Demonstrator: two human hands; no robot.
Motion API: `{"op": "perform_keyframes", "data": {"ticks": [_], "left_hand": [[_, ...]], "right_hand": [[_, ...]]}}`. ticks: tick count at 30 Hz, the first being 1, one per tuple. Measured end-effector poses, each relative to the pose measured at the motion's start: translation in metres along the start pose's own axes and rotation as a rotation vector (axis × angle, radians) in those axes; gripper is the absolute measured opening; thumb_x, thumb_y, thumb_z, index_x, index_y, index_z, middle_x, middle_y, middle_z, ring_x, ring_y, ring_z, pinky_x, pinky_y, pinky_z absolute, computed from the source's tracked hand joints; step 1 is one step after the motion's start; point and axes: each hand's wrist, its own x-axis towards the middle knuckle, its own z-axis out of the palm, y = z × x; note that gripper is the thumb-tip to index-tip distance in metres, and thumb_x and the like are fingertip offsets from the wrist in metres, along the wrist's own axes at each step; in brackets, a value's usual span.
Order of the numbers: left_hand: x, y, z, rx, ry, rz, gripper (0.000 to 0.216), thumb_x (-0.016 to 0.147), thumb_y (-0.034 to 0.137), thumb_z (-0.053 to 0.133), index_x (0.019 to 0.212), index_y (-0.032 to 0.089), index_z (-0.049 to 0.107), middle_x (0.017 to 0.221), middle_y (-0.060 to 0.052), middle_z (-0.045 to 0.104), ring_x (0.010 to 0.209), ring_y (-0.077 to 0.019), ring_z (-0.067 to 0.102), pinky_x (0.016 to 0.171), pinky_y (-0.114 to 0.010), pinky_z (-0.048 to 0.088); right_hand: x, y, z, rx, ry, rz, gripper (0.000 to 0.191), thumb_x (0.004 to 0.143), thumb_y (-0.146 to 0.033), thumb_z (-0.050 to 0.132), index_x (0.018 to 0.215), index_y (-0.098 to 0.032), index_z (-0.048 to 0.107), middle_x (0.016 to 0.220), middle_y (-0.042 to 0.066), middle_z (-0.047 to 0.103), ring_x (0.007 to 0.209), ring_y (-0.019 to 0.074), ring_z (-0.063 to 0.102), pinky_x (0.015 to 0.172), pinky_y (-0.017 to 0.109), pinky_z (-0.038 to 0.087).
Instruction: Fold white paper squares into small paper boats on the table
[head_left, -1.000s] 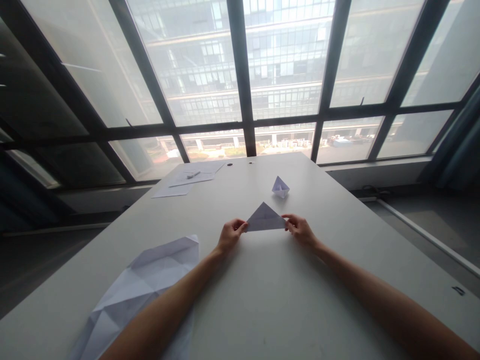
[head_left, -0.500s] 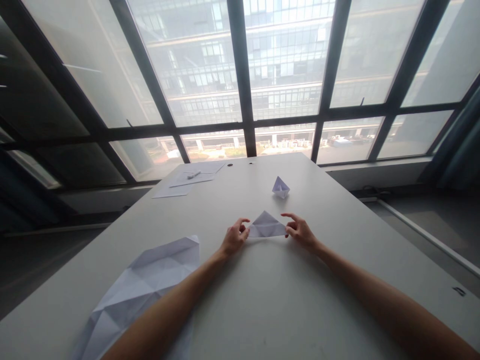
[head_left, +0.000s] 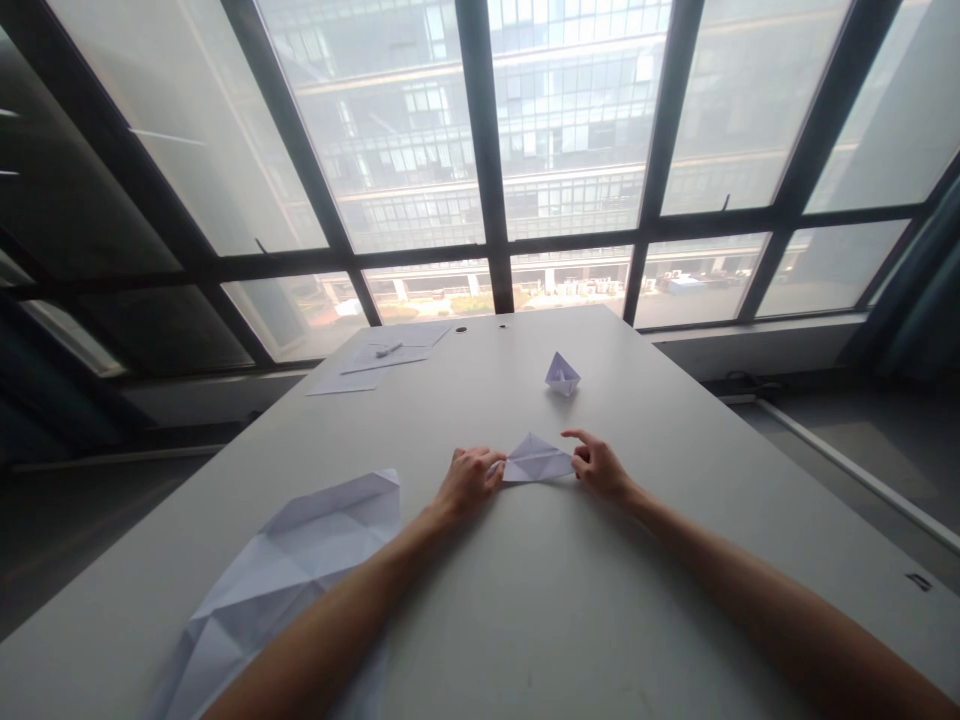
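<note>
Between my hands is a small folded white paper [head_left: 537, 462], roughly triangular with its peak pointing away from me. My left hand [head_left: 472, 478] is closed on its left corner, thumb and fingers pinching the edge. At the right corner my right hand [head_left: 598, 467] pinches the paper low down, while its index finger sticks out above, off the paper. A finished-looking paper boat [head_left: 562, 375] stands on the table just beyond, a little to the right.
A large creased paper sheet [head_left: 300, 560] lies at the left, partly under my left forearm. Flat white sheets [head_left: 360, 375] with a pen-like white object [head_left: 388, 350] on them rest at the far left of the white table [head_left: 675, 560]. Windows stand behind its far edge.
My left fingers have come down and closed over the left corner. The paper's peak has dropped lower and nearer to me. My right hand has hardly moved.
</note>
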Motion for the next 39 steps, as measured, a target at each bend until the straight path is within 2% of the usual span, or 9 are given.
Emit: {"op": "perform_keyframes", "data": {"ticks": [4,9,15,19,25,29,32,35,39], "left_hand": [[0.002,-0.004,0.004,-0.046,-0.003,-0.055,0.033,0.092,0.019,0.050,0.120,0.020,0.068,0.081,-0.004,0.074,0.076,-0.0200,0.067,0.078,-0.029,0.042],[0.001,-0.008,0.007,-0.045,0.008,0.025,0.030,0.093,0.017,0.048,0.114,0.021,0.069,0.091,-0.005,0.075,0.082,-0.0185,0.067,0.079,-0.027,0.042],[0.001,-0.008,0.009,-0.086,-0.018,-0.068,0.031,0.096,0.020,0.044,0.114,0.020,0.069,0.060,0.002,0.063,0.054,-0.0139,0.055,0.058,-0.023,0.037],[0.002,-0.003,0.007,0.012,-0.023,0.003,0.025,0.093,0.020,0.051,0.107,0.021,0.071,0.079,-0.004,0.073,0.071,-0.0176,0.064,0.071,-0.026,0.042],[0.001,-0.001,0.005,0.038,-0.035,0.024,0.021,0.092,0.019,0.054,0.107,0.021,0.070,0.081,-0.004,0.071,0.079,-0.0198,0.065,0.081,-0.031,0.047],[0.001,-0.007,0.008,-0.002,0.005,0.108,0.035,0.090,0.013,0.055,0.121,0.025,0.066,0.118,-0.007,0.067,0.112,-0.0240,0.060,0.100,-0.040,0.047],[0.003,-0.013,0.012,-0.076,-0.075,0.243,0.046,0.092,0.008,0.048,0.132,0.029,0.061,0.143,-0.002,0.055,0.137,-0.0235,0.044,0.113,-0.045,0.039],[0.005,-0.017,0.015,-0.131,-0.139,0.293,0.046,0.094,0.009,0.044,0.133,0.028,0.061,0.147,0.000,0.052,0.144,-0.0215,0.036,0.118,-0.045,0.036],[0.004,-0.019,0.017,-0.133,-0.134,0.256,0.046,0.095,0.011,0.044,0.136,0.027,0.058,0.145,0.000,0.055,0.140,-0.0218,0.042,0.117,-0.046,0.038]], "right_hand": [[-0.001,-0.004,-0.001,-0.105,0.014,-0.006,0.052,0.075,-0.012,0.046,0.124,-0.019,0.059,0.052,-0.009,0.045,0.048,0.0115,0.041,0.053,0.023,0.030],[-0.004,-0.013,-0.002,-0.299,0.023,-0.022,0.051,0.078,-0.011,0.045,0.126,-0.021,0.059,0.056,-0.007,0.046,0.052,0.0117,0.041,0.056,0.024,0.028],[-0.004,-0.013,-0.002,-0.372,0.048,-0.019,0.053,0.084,-0.013,0.040,0.137,-0.020,0.048,0.060,-0.005,0.051,0.053,0.0136,0.044,0.057,0.025,0.029],[-0.005,-0.012,-0.001,-0.451,0.046,0.005,0.054,0.085,-0.013,0.040,0.138,-0.020,0.047,0.064,-0.002,0.056,0.059,0.0156,0.050,0.060,0.026,0.031],[-0.007,-0.014,0.000,-0.598,0.018,0.028,0.054,0.089,-0.015,0.039,0.143,-0.021,0.043,0.078,0.003,0.068,0.070,0.0187,0.060,0.067,0.028,0.035],[-0.009,-0.020,0.000,-0.717,-0.012,0.027,0.054,0.089,-0.015,0.041,0.143,-0.021,0.042,0.086,0.007,0.072,0.076,0.0201,0.063,0.068,0.029,0.037],[-0.011,-0.024,-0.001,-0.798,-0.042,0.000,0.053,0.090,-0.017,0.043,0.143,-0.019,0.043,0.095,0.011,0.072,0.082,0.0225,0.065,0.073,0.030,0.038],[-0.011,-0.025,-0.002,-0.850,-0.045,-0.010,0.053,0.090,-0.021,0.047,0.143,-0.016,0.044,0.097,0.013,0.072,0.087,0.0246,0.065,0.078,0.032,0.040],[-0.009,-0.024,-0.006,-0.845,0.028,-0.054,0.049,0.089,-0.025,0.056,0.137,-0.014,0.050,0.110,0.016,0.068,0.099,0.0268,0.061,0.084,0.034,0.042]]}}
